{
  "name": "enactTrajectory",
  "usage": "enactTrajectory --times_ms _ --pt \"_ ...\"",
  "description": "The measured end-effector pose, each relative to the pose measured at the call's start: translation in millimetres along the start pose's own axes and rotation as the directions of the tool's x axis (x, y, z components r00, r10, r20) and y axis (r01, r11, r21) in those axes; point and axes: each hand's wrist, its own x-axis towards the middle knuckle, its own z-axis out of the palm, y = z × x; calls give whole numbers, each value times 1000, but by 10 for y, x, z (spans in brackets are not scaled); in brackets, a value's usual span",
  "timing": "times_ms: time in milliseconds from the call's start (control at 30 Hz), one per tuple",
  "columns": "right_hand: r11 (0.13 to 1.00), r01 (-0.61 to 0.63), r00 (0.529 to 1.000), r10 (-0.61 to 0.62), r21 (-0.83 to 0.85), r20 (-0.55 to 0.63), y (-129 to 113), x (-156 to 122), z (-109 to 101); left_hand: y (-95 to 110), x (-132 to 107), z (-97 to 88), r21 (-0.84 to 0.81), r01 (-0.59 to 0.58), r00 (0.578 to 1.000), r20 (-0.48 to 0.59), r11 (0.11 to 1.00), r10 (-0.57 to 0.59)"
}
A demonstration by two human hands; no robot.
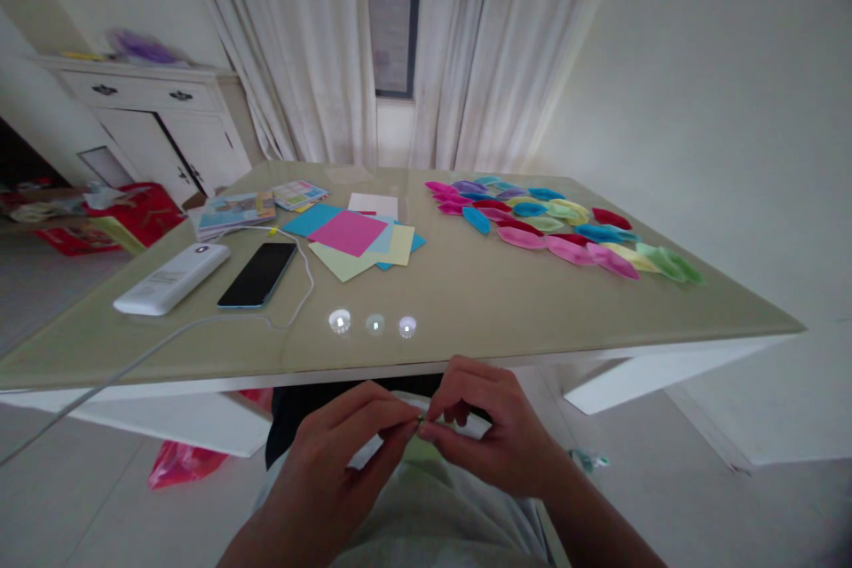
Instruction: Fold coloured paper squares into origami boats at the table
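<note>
My left hand and my right hand meet below the near edge of the table, over my lap. Both pinch a small pale green piece of paper between thumb and fingers; most of it is hidden by the fingers. On the table, a stack of coloured paper squares lies at the middle, pink on top. A spread of several folded paper shapes in pink, blue, green, yellow and red covers the right part.
A black phone and a white power bank lie at the left, with a white cable running off the near-left edge. Booklets sit behind them. A white cabinet stands at far left; curtains hang behind.
</note>
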Motion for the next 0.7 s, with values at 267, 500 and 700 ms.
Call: enactTrajectory --times_ms 267,500,700 --pt "999 -50 999 50 8 -9 2 -21 -5 -26 -46 -21 -65 63 995 87 996 -57" --pt "998 -42 999 41 36 33 -8 -5 -22 -54 -25 4 -117 63 998 23 991 -60" --pt "999 -35 999 34 35 23 -23 4 -15 -16 6 35 -113 43 998 -34 993 -47"
